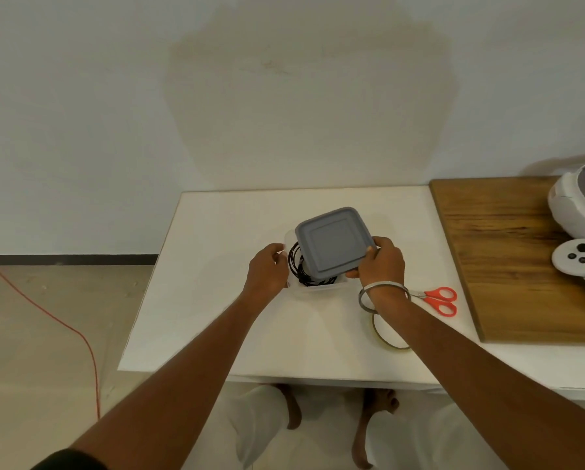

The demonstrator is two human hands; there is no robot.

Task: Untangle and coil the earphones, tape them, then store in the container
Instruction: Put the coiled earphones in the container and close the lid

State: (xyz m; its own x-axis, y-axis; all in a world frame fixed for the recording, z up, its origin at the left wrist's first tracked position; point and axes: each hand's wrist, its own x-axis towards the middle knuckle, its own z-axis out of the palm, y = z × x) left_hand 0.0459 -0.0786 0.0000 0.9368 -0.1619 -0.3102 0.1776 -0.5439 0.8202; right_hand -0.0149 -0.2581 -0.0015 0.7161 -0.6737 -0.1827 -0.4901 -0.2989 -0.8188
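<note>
On the white bench [216, 317], left hand [267, 269] grips the clear container [318, 290] holding coiled black earphones [297, 269]; right hand [381, 262] pinches the tilted grey lid [333, 245] above it.

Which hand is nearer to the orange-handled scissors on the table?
The right. The right hand grips the grey lid just up and left of the scissors, its wrist beside them. The left hand holds the container on its far side.

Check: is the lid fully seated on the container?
No: the right hand holds the lid tilted over the container, with the earphones showing.
</note>
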